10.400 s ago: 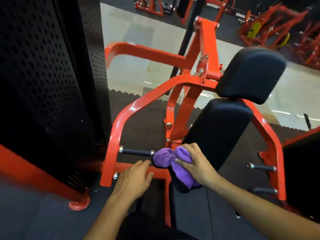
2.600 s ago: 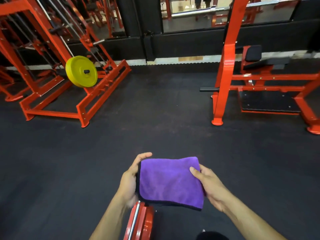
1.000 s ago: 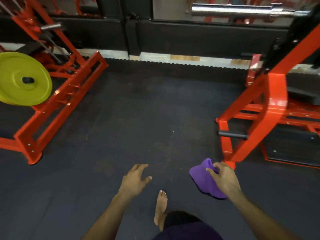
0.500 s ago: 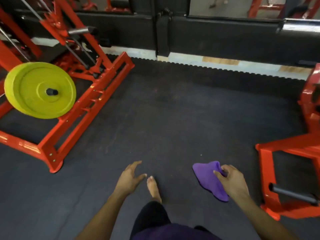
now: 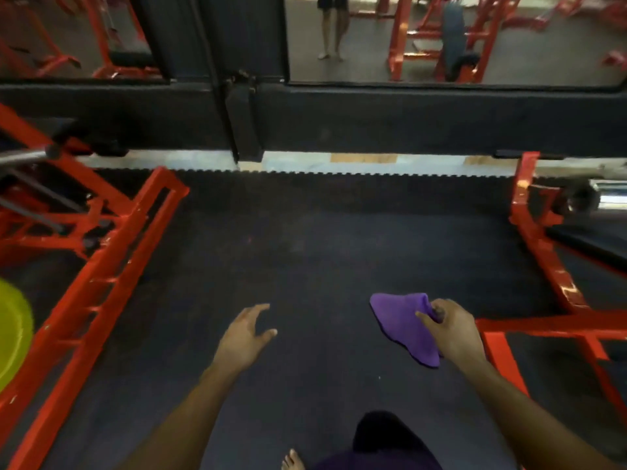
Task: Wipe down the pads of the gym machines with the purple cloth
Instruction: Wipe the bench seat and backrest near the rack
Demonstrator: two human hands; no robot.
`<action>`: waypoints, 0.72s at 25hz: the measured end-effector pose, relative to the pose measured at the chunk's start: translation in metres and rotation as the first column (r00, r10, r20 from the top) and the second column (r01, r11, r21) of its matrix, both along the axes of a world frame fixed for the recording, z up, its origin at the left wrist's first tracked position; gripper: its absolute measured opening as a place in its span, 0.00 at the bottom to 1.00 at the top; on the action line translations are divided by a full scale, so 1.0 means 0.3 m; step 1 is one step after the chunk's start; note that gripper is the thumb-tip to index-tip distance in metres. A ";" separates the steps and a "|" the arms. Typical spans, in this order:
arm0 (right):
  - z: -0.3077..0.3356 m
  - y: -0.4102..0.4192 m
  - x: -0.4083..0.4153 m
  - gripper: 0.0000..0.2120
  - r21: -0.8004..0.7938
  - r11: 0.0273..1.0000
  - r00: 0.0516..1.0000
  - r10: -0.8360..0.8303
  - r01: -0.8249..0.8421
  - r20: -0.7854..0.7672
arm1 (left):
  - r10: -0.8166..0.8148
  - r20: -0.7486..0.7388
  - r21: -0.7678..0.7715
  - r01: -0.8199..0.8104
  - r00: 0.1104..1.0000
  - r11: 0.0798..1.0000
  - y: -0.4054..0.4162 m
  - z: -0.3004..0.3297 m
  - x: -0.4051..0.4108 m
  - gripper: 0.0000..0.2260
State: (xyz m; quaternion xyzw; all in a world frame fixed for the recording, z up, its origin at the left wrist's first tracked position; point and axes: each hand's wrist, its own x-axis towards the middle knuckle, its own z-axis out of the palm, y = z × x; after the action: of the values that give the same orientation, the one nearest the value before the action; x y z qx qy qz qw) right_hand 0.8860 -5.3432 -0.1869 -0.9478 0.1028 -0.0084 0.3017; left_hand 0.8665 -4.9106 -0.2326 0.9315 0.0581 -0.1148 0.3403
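Note:
My right hand (image 5: 453, 330) grips the folded purple cloth (image 5: 405, 325), which hangs down over the dark rubber floor at lower right. My left hand (image 5: 244, 335) is out in front at lower centre, fingers spread and holding nothing. A black pad (image 5: 587, 240) lies on the red machine frame (image 5: 546, 262) at the right edge, well beyond the cloth. No hand touches any machine.
A red plate-loaded frame (image 5: 101, 262) with a yellow weight plate (image 5: 13, 330) stands on the left. A black padded wall base (image 5: 373, 120) and mirrors run across the back, with a person's legs (image 5: 330, 25) reflected. Dark rubber floor (image 5: 322, 259) lies between the machines. My bare foot (image 5: 293, 461) shows at the bottom.
I have walked forward between the two machines; the yellow plate slid to the left edge and the right frame came closer. The cloth stays in my right hand; my left hand stays free.

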 end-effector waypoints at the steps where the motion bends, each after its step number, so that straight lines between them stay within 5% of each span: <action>1: -0.003 -0.010 0.062 0.12 0.010 0.999 0.999 -0.040 0.040 0.016 | -0.040 0.022 0.009 0.040 0.999 0.999 -0.010 0.009 0.118 0.27; 11: -0.066 -0.217 0.837 0.07 0.131 0.912 0.914 -0.399 0.389 0.067 | -0.411 0.066 0.054 0.408 0.909 0.911 -0.388 0.134 1.343 0.26; 18: -0.016 -0.416 1.058 0.10 0.129 0.759 0.753 -0.650 0.638 0.099 | -0.685 0.071 0.071 0.682 0.725 0.728 -0.884 0.153 1.920 0.25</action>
State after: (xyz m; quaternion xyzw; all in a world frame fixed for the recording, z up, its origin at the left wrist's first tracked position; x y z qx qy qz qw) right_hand 1.2035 -5.4680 -0.1918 -0.8374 0.4020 -0.1724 0.3278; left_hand 1.4424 -5.1758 -0.1865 0.8982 -0.3025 -0.1875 0.2579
